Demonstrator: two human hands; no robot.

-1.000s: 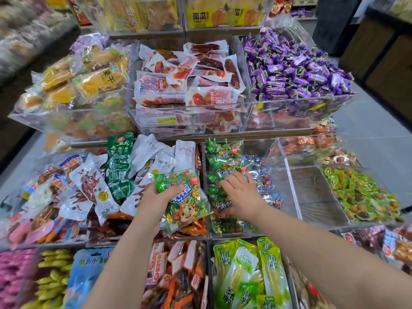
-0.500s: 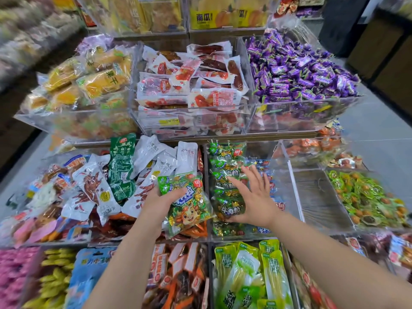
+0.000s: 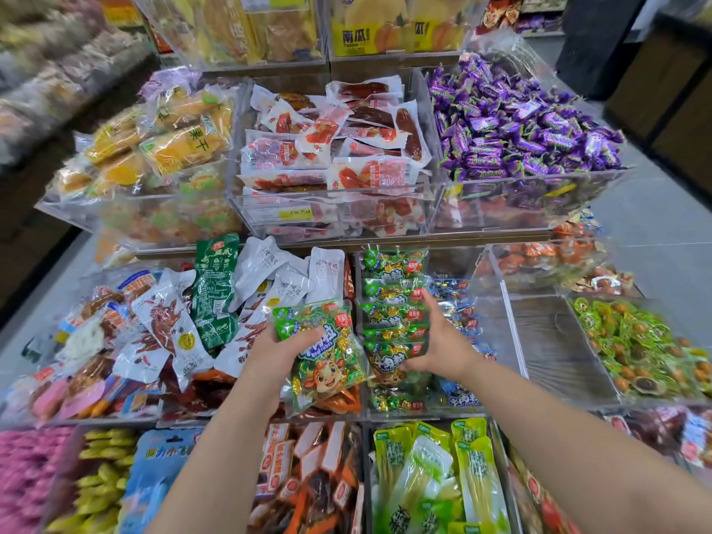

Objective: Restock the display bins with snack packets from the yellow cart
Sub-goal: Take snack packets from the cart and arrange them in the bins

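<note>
My left hand (image 3: 279,350) grips a green snack packet (image 3: 321,354) with a cartoon animal on it, held over the seam between two middle-row bins. To its right stands a clear acrylic bin (image 3: 495,302) holding a row of matching green packets (image 3: 393,302) and some blue ones behind. My right hand (image 3: 439,343) is in that bin, palm against the right side of the green stack, fingers fairly straight, thumb under the front packet. No yellow cart is in view.
An empty clear bin (image 3: 547,341) lies right of my right hand, then a bin of green-wrapped sweets (image 3: 647,348). White and green pouches (image 3: 231,302) fill the bin to the left. An upper tier holds red packets (image 3: 335,148) and purple candies (image 3: 520,125).
My right hand slid from the top of the green stack to its right side and turned palm-in. The left hand kept its packet, shifting slightly.
</note>
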